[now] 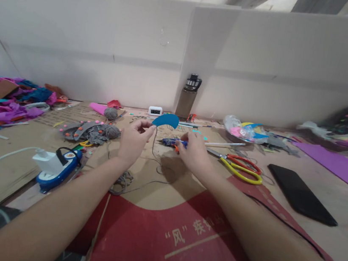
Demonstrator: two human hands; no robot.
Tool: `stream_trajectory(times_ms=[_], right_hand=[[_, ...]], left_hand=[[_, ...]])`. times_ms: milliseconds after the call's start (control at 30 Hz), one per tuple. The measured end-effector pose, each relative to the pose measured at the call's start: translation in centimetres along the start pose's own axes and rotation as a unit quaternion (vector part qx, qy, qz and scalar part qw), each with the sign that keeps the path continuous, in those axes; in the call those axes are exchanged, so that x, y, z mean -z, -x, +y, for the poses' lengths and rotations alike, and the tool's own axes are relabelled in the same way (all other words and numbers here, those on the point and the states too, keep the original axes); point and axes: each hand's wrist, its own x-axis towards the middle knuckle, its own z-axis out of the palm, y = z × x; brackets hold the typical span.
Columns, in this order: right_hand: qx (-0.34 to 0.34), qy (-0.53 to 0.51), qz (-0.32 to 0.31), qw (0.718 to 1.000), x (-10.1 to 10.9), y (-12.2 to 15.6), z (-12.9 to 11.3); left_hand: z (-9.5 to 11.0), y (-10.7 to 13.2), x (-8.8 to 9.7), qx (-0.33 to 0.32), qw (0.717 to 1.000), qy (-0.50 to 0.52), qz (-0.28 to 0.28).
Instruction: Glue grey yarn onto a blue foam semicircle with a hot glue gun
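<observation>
Between the thumb and fingers of my left hand is one end of a curved blue craft piece, raised above the cardboard. A grey yarn strand hangs from that pinch and loops down to a loose bundle of yarn. My right hand is closed around a blue hot glue gun with an orange trigger; its dark nozzle points left, below the blue piece. A pale glue stick extends to the right behind it. Fingers partly cover the gun's body.
Scissors with red and yellow handles lie right of my hand, near a black phone. A blue power strip and grey felt scraps are at left. A bottle stands by the white wall, left of a bowl.
</observation>
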Motion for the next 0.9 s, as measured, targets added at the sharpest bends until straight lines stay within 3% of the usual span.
stream_trajectory(times_ms=[67, 167, 233, 500, 700, 900], right_hand=[[-0.002, -0.184, -0.042, 0.982, -0.3, 0.5, -2.2], [-0.065, -0.452, -0.106, 0.883, -1.0, 1.2, -4.9], [-0.098, -0.511, -0.123, 0.845, -1.1, 1.4, -5.8], [-0.139, -0.492, -0.04, 0.859, -0.4, 1.1, -5.3], [-0.145, -0.484, -0.001, 0.863, -0.6, 1.2, -5.2], [-0.163, -0.504, 0.013, 0.848, -0.6, 1.1, -5.0]], left_hand=[[0.6, 0.3, 0.0, -0.044, 0.998, -0.046, 0.0], [1.4, 0.8, -0.1, -0.075, 0.995, -0.067, -0.006], [1.7, 1.0, -0.3, -0.067, 0.996, -0.055, -0.007], [0.4, 0.8, -1.0, 0.071, 0.99, 0.097, -0.078], [0.0, 0.8, -1.3, 0.113, 0.971, 0.18, -0.11], [0.3, 1.1, -1.6, 0.16, 0.95, 0.242, -0.115]])
